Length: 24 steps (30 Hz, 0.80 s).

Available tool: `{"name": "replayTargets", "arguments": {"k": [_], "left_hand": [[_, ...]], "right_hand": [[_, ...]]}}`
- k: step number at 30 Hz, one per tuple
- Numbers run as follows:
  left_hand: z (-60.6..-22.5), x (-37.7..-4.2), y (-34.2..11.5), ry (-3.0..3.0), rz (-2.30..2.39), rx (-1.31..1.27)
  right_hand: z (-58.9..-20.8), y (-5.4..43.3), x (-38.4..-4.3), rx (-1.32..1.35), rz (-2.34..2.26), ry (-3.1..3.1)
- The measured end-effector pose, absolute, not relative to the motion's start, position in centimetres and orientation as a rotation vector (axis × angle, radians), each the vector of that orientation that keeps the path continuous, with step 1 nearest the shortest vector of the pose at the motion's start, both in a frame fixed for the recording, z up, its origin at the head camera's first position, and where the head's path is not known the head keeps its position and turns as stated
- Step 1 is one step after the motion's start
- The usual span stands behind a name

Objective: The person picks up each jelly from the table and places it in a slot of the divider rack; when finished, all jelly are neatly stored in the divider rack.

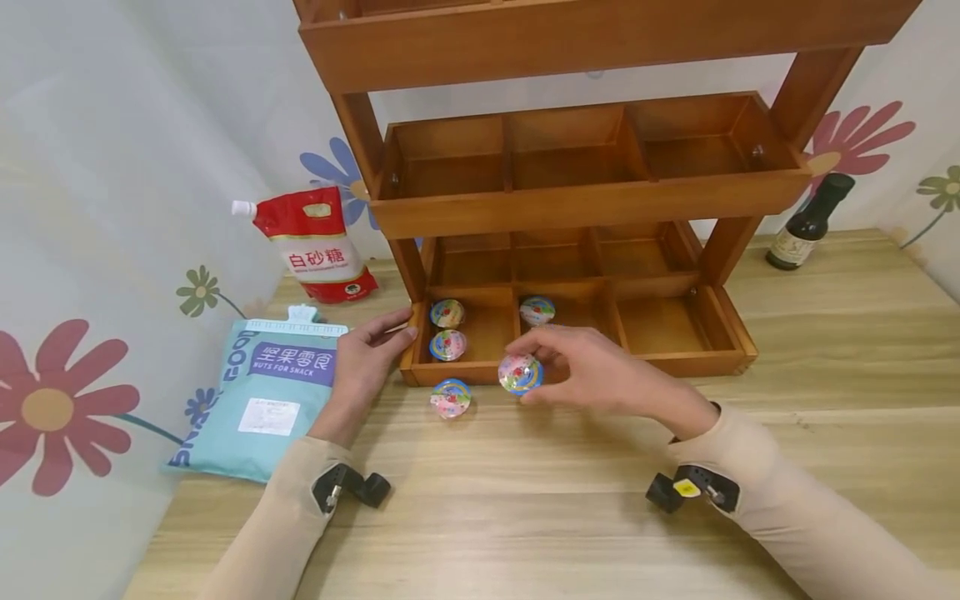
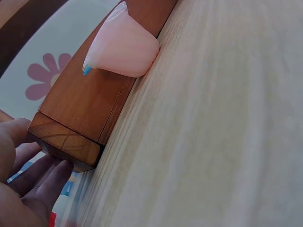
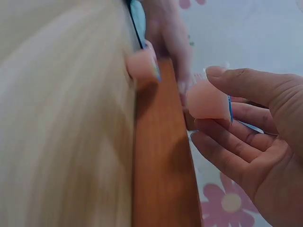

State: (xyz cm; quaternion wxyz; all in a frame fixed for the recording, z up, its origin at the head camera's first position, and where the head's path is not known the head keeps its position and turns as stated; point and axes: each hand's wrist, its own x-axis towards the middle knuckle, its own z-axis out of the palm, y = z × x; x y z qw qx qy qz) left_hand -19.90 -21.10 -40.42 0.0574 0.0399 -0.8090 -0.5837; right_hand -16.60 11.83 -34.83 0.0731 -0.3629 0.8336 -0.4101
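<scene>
My right hand pinches a small jelly cup between thumb and fingers, raised in front of the wooden rack's lowest tray. Its pink body shows in the right wrist view. The fingers of my left hand touch the left end of that tray. On the table, against the tray's front board, stands another jelly cup. Two more, an upper cup and a lower cup, are in the front left compartment. One cup sits in the front middle compartment.
The wooden rack rises in tiers with divided compartments. At left lie a teal snack bag with a clip and a red-and-white sugar pouch. A dark bottle stands at the right on the wood-grain table.
</scene>
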Motion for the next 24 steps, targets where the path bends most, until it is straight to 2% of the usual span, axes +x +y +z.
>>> {"name": "replayTargets", "arguments": {"k": [17, 24], "left_hand": [[-40.4, -19.9, -21.2, -2.465, -1.749, 0.130], [-40.5, -19.8, -21.1, -2.428, -1.793, 0.116]], "right_hand": [[-32.8, 17.8, -18.8, -0.724, -1.234, 2.658], [-33.3, 19.3, -19.8, -0.681, -1.263, 2.685]]}}
